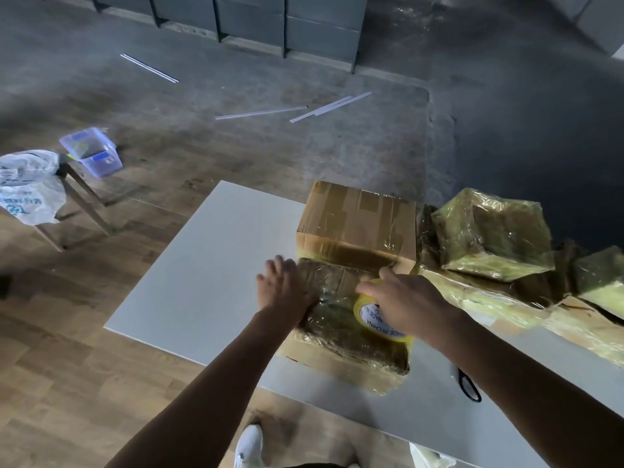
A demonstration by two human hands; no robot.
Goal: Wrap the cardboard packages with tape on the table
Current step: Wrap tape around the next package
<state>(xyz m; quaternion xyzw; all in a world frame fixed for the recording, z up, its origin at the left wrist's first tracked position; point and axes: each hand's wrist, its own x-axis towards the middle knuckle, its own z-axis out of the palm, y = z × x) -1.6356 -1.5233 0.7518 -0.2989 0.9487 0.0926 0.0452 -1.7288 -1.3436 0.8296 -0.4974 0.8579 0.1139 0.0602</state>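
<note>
The person leans over a white table (202,265) with both arms stretched out to the package (347,346) nearest them, a flat cardboard one already shiny with clear wrap, lying close to the table's near edge. The left hand (287,292) lies on that package's left end with its fingers spread and fairly straight, pressing down rather than grasping anything. The right hand (408,304) is curled round a tape roll (374,320), yellowish with a white printed core, which stands on edge on top of the same package, toward its right side. A stretch of clear tape seems to run between the two hands, though the glare makes it hard to follow. Just behind, touching the package's far side, sits a taller cardboard box (361,224) with brown tape strips across its top. To the right lies a heap of wrapped bundles (493,231), glossy and greenish-yellow, crowding the table's right part. A pair of scissors (467,383) with dark handles peeks out beside the right forearm, on the table. Out on the floor stand a clear plastic tub (91,152), a stool with a white bag (28,184) draped over it, and a few scattered white strips (331,106). A white shoe (250,444) shows below the table edge.
</note>
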